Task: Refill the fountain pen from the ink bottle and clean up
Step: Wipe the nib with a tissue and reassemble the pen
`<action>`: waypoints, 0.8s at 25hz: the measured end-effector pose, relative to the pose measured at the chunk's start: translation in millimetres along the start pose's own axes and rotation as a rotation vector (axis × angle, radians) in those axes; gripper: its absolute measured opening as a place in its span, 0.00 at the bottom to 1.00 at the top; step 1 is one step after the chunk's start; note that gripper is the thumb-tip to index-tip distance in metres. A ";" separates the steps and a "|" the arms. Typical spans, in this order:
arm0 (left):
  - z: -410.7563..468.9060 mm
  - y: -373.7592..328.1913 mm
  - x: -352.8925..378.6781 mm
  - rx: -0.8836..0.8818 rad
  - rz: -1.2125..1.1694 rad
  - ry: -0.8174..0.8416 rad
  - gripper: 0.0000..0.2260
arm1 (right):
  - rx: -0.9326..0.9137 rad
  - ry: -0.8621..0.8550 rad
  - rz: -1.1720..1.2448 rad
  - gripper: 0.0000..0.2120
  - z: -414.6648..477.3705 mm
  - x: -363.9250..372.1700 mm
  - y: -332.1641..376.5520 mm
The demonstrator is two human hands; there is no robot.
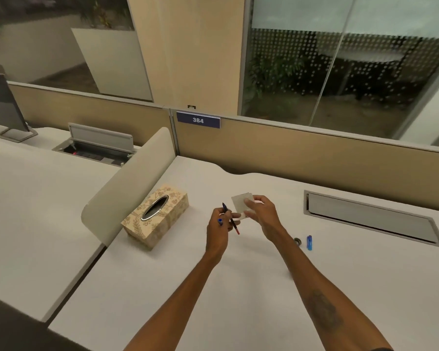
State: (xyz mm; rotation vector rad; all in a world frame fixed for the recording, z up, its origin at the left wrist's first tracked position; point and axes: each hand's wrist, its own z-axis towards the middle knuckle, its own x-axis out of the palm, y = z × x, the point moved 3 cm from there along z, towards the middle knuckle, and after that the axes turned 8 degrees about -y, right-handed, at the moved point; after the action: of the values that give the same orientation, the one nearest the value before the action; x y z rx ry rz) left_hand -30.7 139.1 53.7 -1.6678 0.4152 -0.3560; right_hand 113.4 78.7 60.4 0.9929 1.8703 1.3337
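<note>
Hands are both raised above the white table, close together near its middle. Left hand is closed around a slim pen, dark blue at its upper end and red at its lower tip, held at a slant. Right hand pinches a small pale tissue piece just beside the pen. Patterned tissue box sits to the left. Small blue item and a dark round object lie on the table to the right; whether the latter is the ink bottle cannot be told.
</note>
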 end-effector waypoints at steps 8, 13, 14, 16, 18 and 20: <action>-34.7 -6.2 66.8 0.041 0.019 0.223 0.10 | 0.059 -0.112 0.178 0.14 -18.7 -87.9 1.6; -51.9 -5.6 95.9 0.075 0.048 0.303 0.10 | 0.018 -0.146 0.240 0.09 -37.2 -123.2 9.6; -54.9 -6.4 100.8 0.080 0.054 0.314 0.10 | -0.008 -0.157 0.242 0.10 -39.6 -129.7 8.7; -59.5 -8.9 109.0 0.091 0.061 0.328 0.10 | -0.054 -0.134 0.220 0.10 -45.4 -139.6 4.1; -62.8 -11.5 115.2 0.095 0.065 0.337 0.11 | -0.091 -0.088 0.173 0.11 -50.7 -147.6 -0.7; -65.3 -13.0 119.1 0.096 0.078 0.341 0.11 | -0.116 -0.057 0.120 0.14 -54.0 -154.1 -1.7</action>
State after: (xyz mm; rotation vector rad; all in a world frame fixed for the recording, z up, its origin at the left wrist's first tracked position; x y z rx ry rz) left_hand 45.5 27.8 74.8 -1.4943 0.7033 -0.5966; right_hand 148.4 -79.0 84.4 1.0853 1.6945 1.4507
